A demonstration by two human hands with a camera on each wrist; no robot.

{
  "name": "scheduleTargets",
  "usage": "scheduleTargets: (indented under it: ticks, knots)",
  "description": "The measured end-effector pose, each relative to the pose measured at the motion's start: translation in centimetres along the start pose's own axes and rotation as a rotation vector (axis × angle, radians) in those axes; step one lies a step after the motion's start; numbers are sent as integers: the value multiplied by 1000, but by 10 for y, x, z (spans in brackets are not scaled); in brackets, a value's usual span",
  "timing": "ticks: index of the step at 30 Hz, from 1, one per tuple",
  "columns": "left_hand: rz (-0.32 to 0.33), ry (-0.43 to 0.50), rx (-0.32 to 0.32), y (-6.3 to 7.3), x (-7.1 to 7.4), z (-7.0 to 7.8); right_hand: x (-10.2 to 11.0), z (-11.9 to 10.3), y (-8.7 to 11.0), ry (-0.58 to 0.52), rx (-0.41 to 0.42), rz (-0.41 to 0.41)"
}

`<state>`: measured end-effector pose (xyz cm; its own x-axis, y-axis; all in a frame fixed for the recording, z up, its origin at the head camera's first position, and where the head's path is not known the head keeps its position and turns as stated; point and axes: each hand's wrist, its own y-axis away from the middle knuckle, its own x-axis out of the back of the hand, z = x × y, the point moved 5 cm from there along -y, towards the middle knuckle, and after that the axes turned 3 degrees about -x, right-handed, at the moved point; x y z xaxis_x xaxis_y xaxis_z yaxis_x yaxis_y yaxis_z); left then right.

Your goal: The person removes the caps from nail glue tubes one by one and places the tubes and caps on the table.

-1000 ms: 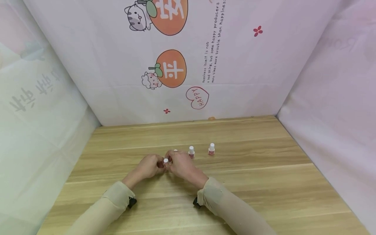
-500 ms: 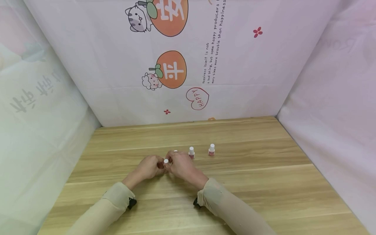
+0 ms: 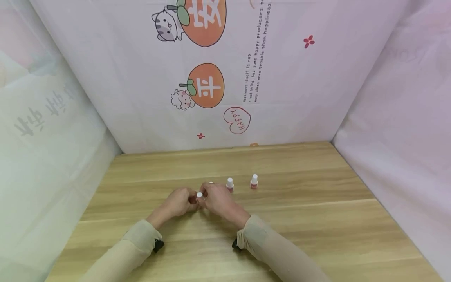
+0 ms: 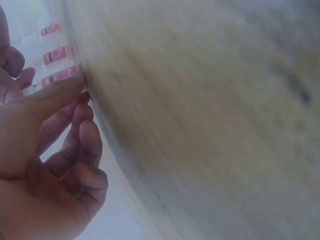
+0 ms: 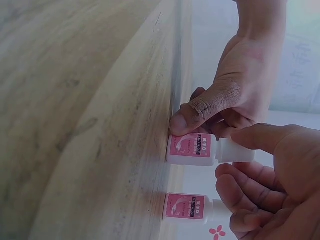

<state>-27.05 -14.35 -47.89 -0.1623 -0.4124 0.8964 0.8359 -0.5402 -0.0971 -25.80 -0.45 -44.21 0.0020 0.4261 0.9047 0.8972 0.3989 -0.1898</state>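
Both hands meet at one small white nail glue bottle (image 5: 190, 150) with a pink label, which stands upright on the wooden table. My left hand (image 3: 177, 201) grips its body low down, thumb and index finger at the base in the right wrist view. Its remaining fingers are curled loosely in the left wrist view. My right hand (image 3: 219, 200) pinches the white cap (image 5: 235, 151) between thumb and fingers. The cap sits on the bottle's neck. Just behind, a second bottle (image 5: 185, 206) is mostly hidden by the right hand in the head view.
Two more capped bottles stand upright to the right, one near the right hand (image 3: 230, 185) and one farther off (image 3: 254, 182). Printed white cloth (image 3: 282, 98) walls the table (image 3: 299, 227) at the back and both sides.
The hands and bottles keep their places. Only the head view has shifted slightly, so everything sits a little lower in the picture.
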Motion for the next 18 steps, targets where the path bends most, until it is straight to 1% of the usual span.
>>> scheduleTargets:
  ticks: [2,5,13,18]
  knots:
    - [-8,1,-2,0,0,0,0,1,1,-19,-3,-12]
    - [-1,-11,-11,1,-1,1,-3,1,2,-37,-1,-20]
    - [7,-21,-11,2,-2,1,-4,0,2,-27,29,8]
    - [11,-19,-23,1,-1,2,-3,1,2,-28,21,3]
